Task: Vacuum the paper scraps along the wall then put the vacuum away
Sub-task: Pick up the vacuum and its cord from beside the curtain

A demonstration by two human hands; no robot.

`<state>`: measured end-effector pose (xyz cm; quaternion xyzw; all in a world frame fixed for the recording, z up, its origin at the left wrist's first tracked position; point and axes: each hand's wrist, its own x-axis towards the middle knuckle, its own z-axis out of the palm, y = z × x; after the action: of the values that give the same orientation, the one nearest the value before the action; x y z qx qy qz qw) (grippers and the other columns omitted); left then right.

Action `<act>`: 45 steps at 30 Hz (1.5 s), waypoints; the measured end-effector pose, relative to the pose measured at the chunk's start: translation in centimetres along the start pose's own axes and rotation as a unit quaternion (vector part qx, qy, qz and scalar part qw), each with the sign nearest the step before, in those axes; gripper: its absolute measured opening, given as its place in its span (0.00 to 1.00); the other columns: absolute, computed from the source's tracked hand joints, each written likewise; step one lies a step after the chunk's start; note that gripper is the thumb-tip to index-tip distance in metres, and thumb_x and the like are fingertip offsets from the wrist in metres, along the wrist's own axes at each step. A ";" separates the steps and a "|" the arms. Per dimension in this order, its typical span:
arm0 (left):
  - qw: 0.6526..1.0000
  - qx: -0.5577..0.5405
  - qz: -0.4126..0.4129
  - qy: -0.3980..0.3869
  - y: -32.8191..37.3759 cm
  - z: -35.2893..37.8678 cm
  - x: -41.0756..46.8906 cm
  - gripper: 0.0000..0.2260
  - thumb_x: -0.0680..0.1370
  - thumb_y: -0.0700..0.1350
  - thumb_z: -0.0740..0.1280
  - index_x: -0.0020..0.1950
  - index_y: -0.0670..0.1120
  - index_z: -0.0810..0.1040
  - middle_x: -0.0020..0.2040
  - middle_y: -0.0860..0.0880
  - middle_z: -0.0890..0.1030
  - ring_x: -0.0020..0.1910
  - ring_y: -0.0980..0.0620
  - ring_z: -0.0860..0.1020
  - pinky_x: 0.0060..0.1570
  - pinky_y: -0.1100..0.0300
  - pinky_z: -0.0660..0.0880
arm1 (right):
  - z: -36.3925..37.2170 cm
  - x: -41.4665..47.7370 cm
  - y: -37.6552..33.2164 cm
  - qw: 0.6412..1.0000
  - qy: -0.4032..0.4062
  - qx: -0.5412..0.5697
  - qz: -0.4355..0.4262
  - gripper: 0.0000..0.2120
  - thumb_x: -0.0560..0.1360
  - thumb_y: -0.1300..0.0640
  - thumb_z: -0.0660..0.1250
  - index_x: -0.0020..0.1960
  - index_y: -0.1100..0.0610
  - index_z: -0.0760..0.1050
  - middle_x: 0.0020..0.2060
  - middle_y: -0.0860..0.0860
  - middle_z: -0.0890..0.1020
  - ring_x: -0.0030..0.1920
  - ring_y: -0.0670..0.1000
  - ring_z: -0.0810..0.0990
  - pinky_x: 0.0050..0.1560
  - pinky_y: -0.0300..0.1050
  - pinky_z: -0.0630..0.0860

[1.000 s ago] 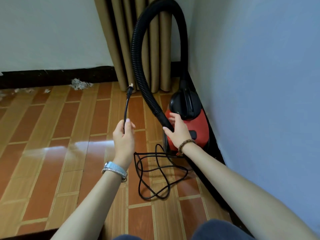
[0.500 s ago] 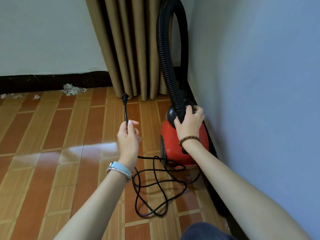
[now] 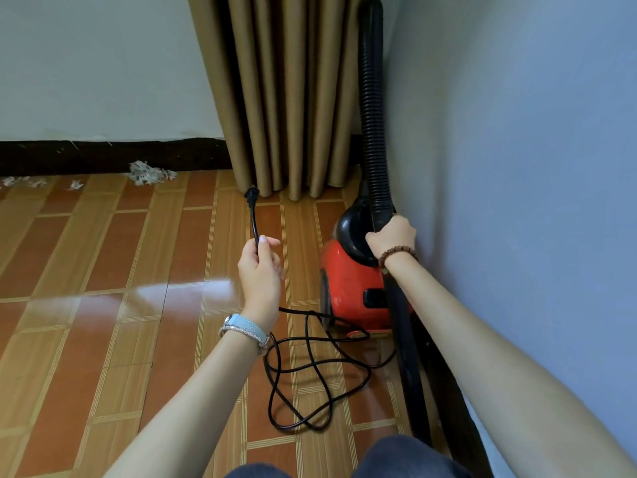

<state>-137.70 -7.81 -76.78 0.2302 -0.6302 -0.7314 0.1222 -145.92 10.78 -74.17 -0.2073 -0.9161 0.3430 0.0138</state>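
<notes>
Tan curtain [image 3: 286,98] hangs in the corner and serves as the reference.

Red vacuum [image 3: 348,288] sits on the tile floor [image 3: 103,305] just right of and in front of the curtain's hem, tight to the side wall. It is in much the same spot as half a second ago.

Black ribbed hose [image 3: 374,115] has changed most. A second ago it arched across the front of the curtain; now it stands almost straight up along the curtain's right edge.

Black cord [image 3: 310,370] lies in loose loops on the floor in front of the curtain, beside the vacuum, as before.

Right hand [image 3: 391,236], bead bracelet at the wrist, has come off the vacuum's black top. Its fingers are wrapped round the hose's lower end, right of the curtain.

Left hand [image 3: 260,267] still pinches the cord between thumb and curled fingers, below the curtain's left folds.

Paper scraps [image 3: 150,172] are unmoved, against the dark skirting left of the curtain, with smaller bits farther left.

Plug [image 3: 251,195] points up above the left hand, its tip just at the curtain's hem.
</notes>
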 end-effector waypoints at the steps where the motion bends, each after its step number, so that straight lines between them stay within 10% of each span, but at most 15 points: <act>1: 1.000 0.001 -0.003 0.000 0.1 -0.1 0.0 0.12 0.84 0.46 0.55 0.44 0.47 0.74 0.27 0.54 0.66 0.24 0.57 0.64 0.27 0.61 0.65 | -0.1 0.0 -0.1 1.000 -0.007 -0.007 0.001 0.09 0.70 0.63 0.66 0.49 0.63 0.76 0.48 0.59 0.82 0.50 0.59 0.81 0.42 0.42 0.73; 15: 0.994 0.068 -0.074 0.035 16.2 -3.8 -6.4 0.13 0.84 0.49 0.55 0.45 0.49 0.75 0.31 0.53 0.68 0.24 0.58 0.64 0.23 0.64 0.62 | -9.8 -10.1 -6.8 0.998 -0.065 -0.024 -0.008 0.14 0.72 0.64 0.63 0.57 0.62 0.75 0.49 0.59 0.82 0.51 0.60 0.81 0.44 0.41 0.73; 45: 0.984 -0.049 -0.018 0.171 68.7 -14.2 -12.8 0.13 0.85 0.49 0.53 0.46 0.47 0.72 0.29 0.54 0.65 0.25 0.59 0.63 0.24 0.66 0.62 | -37.3 -24.0 -44.1 0.977 -0.152 -0.002 -0.147 0.10 0.70 0.62 0.61 0.49 0.54 0.75 0.40 0.52 0.81 0.40 0.54 0.77 0.42 0.39 0.71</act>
<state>-127.32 -26.23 -8.70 0.3569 -0.5589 -0.7133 0.2266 -134.09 -5.30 -14.87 -0.0157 -0.9287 0.3627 -0.0760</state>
